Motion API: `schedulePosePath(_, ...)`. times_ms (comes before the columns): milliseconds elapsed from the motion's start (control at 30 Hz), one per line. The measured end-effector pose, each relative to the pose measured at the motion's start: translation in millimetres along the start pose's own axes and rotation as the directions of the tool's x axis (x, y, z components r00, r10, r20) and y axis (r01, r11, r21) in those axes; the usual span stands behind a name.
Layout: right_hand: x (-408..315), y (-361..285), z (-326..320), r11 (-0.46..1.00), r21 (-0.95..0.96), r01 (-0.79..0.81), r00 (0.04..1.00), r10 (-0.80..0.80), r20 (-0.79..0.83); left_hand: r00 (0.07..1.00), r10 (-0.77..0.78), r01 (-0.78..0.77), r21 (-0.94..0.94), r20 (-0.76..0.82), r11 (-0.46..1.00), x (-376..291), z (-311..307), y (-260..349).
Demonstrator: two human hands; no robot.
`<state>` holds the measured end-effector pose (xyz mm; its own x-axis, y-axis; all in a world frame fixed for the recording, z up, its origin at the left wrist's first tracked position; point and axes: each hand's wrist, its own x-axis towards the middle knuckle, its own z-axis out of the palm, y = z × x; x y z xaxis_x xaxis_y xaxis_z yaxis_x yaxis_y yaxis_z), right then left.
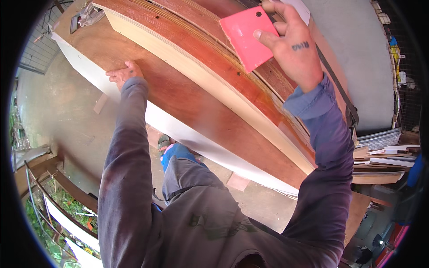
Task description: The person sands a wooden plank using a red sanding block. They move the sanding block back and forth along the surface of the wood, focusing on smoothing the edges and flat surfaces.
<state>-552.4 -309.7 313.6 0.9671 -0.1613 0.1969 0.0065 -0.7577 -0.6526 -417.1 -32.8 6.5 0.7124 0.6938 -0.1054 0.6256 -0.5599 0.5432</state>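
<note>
Raised at the upper right, my right hand (295,47) grips a flat pink plastic spreader (246,37) by its edge, thumb on its face. A hole pierces one corner of the spreader, and its far edge looks rough. My left hand (125,74) rests on the near edge of a brown wooden panel (181,83), fingers spread over its white side (187,134). On that panel lies a long plank stack with a pale edge (201,80) and a reddish, glossy top (214,55). Dark holes dot the top. Whether the spreader touches the wood is unclear.
A crumpled plastic bag (90,15) lies at the panel's far left end. Cut boards (385,160) are piled at the right. Small wood blocks (238,181) sit on the concrete floor (77,110) under the panel. Wire mesh (412,67) lines the far right.
</note>
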Motion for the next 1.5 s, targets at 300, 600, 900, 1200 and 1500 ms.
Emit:
schedulePosePath(300, -2.0, -56.6, -32.4, 0.978, 0.0, 0.207, 0.925, -0.196, 0.324, 0.995, -0.013, 0.017, -0.039, 0.095, 0.999, 0.1, -13.0, 0.3)
schedulePosePath(600, -9.6, -22.7, -63.7, 0.55, -0.278, 0.788, 0.608, -0.62, 0.496, 0.994, -0.019, 0.026, -0.064, 0.105, 0.998, -0.6, -12.8, 0.5)
schedulePosePath(900, -29.6, 2.1, -47.0, 0.917, 0.016, 0.399, 0.865, -0.382, 0.326, 0.998, -0.034, 0.037, -0.062, 0.046, 0.997, -0.3, -6.0, 0.7)
schedulePosePath(1200, -5.6, 20.8, -25.4, 0.469, -0.151, 0.87, 0.468, -0.69, 0.552, 0.998, -0.03, 0.033, -0.06, 0.051, 0.998, 0.2, -9.2, -2.0)
schedulePosePath(1500, -27.1, 25.1, -31.6, 0.605, -0.183, 0.775, 0.584, -0.572, 0.576, 0.998, -0.032, 0.033, -0.025, 0.048, 0.999, -3.4, -9.9, -5.3)
